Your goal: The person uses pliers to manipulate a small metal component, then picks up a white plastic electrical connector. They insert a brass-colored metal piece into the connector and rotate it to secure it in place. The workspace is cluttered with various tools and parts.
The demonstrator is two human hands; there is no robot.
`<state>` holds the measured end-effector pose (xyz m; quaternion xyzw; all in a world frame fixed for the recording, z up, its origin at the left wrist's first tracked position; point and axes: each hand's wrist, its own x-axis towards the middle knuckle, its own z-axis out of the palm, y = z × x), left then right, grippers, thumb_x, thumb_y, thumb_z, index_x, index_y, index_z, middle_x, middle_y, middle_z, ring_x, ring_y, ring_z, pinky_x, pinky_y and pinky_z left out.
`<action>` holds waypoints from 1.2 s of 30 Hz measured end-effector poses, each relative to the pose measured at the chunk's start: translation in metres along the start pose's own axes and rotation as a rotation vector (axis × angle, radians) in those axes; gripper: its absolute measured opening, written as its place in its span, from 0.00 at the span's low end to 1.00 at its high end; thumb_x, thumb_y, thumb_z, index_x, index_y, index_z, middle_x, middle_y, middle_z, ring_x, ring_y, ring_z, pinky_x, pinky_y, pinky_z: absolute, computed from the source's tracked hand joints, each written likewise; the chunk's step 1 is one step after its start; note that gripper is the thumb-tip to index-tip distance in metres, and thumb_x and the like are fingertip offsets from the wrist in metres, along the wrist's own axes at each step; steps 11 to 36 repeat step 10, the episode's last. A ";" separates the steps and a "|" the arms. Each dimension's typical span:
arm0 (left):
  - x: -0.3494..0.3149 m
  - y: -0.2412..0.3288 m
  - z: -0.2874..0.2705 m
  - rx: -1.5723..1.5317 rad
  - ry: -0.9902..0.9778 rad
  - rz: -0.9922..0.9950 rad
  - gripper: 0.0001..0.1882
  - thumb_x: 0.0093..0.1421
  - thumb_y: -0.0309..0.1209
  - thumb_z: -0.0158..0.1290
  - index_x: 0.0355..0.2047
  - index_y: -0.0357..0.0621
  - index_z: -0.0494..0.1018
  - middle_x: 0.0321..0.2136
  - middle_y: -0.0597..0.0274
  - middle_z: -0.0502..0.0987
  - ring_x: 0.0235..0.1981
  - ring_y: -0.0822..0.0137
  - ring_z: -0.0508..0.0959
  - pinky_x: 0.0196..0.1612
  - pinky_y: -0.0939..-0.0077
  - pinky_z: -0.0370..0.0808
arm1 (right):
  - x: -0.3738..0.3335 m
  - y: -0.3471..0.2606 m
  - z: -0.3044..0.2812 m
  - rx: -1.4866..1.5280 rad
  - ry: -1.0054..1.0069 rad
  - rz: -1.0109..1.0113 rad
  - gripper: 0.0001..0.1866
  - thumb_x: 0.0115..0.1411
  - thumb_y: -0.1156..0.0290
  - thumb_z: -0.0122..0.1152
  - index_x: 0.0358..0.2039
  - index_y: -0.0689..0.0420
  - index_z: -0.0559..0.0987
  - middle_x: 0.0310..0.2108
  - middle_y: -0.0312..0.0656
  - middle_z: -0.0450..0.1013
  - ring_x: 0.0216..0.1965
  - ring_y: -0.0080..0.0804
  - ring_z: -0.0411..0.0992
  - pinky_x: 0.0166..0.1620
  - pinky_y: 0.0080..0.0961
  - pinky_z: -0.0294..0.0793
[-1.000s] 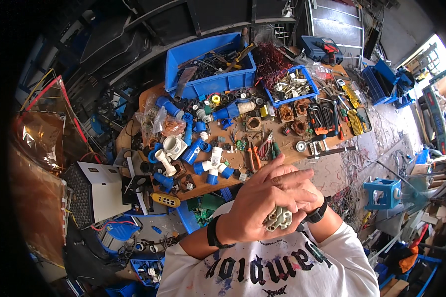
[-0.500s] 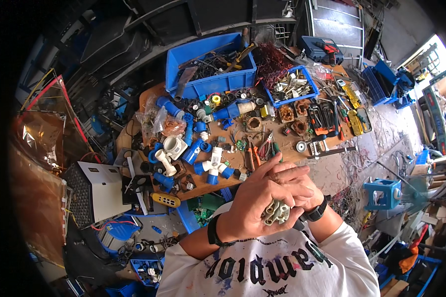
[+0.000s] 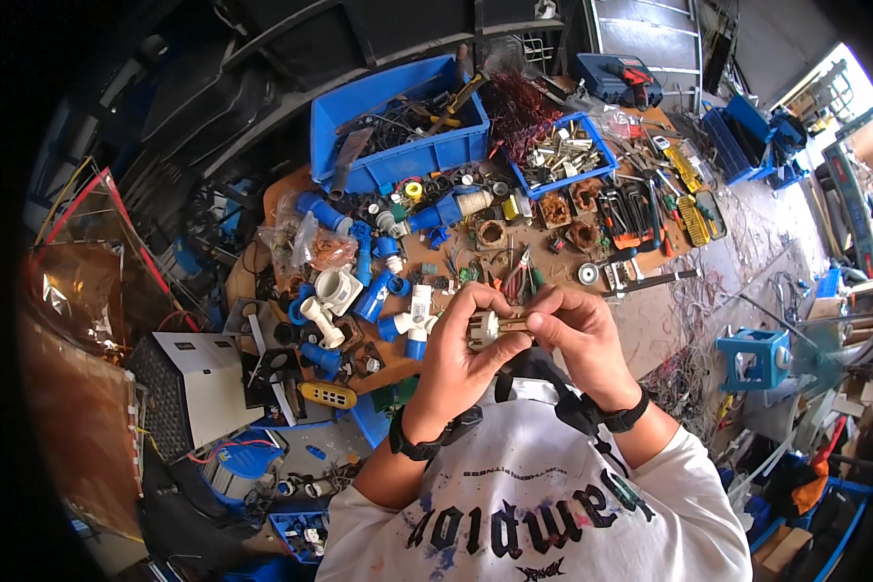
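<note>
In front of my chest, over the near edge of the workbench, both hands are together around a small part. My left hand (image 3: 456,351) pinches a pale, ribbed, round piece (image 3: 486,330), thumb below and fingers above. A brass-coloured stem runs from it toward my right hand (image 3: 584,344), whose thumb and fingertips close on that end. The part's exact kind cannot be made out, and the fingers hide much of it. Just beyond the hands lie pliers with red and green handles (image 3: 522,276). White and blue pipe fittings (image 3: 419,308) lie left of them.
A blue crate (image 3: 412,163) of tools stands at the back, beside a blue tray (image 3: 565,160) of metal pieces. Hex keys and screwdrivers (image 3: 630,218) lie right. A yellow power strip (image 3: 327,394) sits near left, a blue stool (image 3: 753,359) at right on the littered floor.
My hands were clasped together around a bundle of pale tube ends. Now they have come apart, moved a little left, and hold the part lengthwise between their fingertips.
</note>
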<state>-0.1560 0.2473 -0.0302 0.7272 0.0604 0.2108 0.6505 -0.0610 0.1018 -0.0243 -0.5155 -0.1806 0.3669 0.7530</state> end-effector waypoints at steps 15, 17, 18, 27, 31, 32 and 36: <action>0.004 -0.043 -0.004 0.448 -0.211 -0.306 0.23 0.50 0.37 0.68 0.40 0.41 0.72 0.30 0.55 0.81 0.32 0.62 0.81 0.35 0.71 0.76 | 0.013 0.036 -0.045 -0.185 -0.001 0.127 0.06 0.62 0.71 0.60 0.34 0.61 0.77 0.30 0.32 0.75 0.34 0.13 0.70 0.37 0.15 0.70; 0.004 -0.043 -0.004 0.448 -0.211 -0.306 0.23 0.50 0.37 0.68 0.40 0.41 0.72 0.30 0.55 0.81 0.32 0.62 0.81 0.35 0.71 0.76 | 0.013 0.036 -0.045 -0.185 -0.001 0.127 0.06 0.62 0.71 0.60 0.34 0.61 0.77 0.30 0.32 0.75 0.34 0.13 0.70 0.37 0.15 0.70; 0.004 -0.043 -0.004 0.448 -0.211 -0.306 0.23 0.50 0.37 0.68 0.40 0.41 0.72 0.30 0.55 0.81 0.32 0.62 0.81 0.35 0.71 0.76 | 0.013 0.036 -0.045 -0.185 -0.001 0.127 0.06 0.62 0.71 0.60 0.34 0.61 0.77 0.30 0.32 0.75 0.34 0.13 0.70 0.37 0.15 0.70; 0.004 -0.043 -0.004 0.448 -0.211 -0.306 0.23 0.50 0.37 0.68 0.40 0.41 0.72 0.30 0.55 0.81 0.32 0.62 0.81 0.35 0.71 0.76 | 0.013 0.036 -0.045 -0.185 -0.001 0.127 0.06 0.62 0.71 0.60 0.34 0.61 0.77 0.30 0.32 0.75 0.34 0.13 0.70 0.37 0.15 0.70; 0.004 -0.043 -0.004 0.448 -0.211 -0.306 0.23 0.50 0.37 0.68 0.40 0.41 0.72 0.30 0.55 0.81 0.32 0.62 0.81 0.35 0.71 0.76 | 0.013 0.036 -0.045 -0.185 -0.001 0.127 0.06 0.62 0.71 0.60 0.34 0.61 0.77 0.30 0.32 0.75 0.34 0.13 0.70 0.37 0.15 0.70; 0.004 -0.043 -0.004 0.448 -0.211 -0.306 0.23 0.50 0.37 0.68 0.40 0.41 0.72 0.30 0.55 0.81 0.32 0.62 0.81 0.35 0.71 0.76 | 0.013 0.036 -0.045 -0.185 -0.001 0.127 0.06 0.62 0.71 0.60 0.34 0.61 0.77 0.30 0.32 0.75 0.34 0.13 0.70 0.37 0.15 0.70; 0.004 -0.043 -0.004 0.448 -0.211 -0.306 0.23 0.50 0.37 0.68 0.40 0.41 0.72 0.30 0.55 0.81 0.32 0.62 0.81 0.35 0.71 0.76 | 0.013 0.036 -0.045 -0.185 -0.001 0.127 0.06 0.62 0.71 0.60 0.34 0.61 0.77 0.30 0.32 0.75 0.34 0.13 0.70 0.37 0.15 0.70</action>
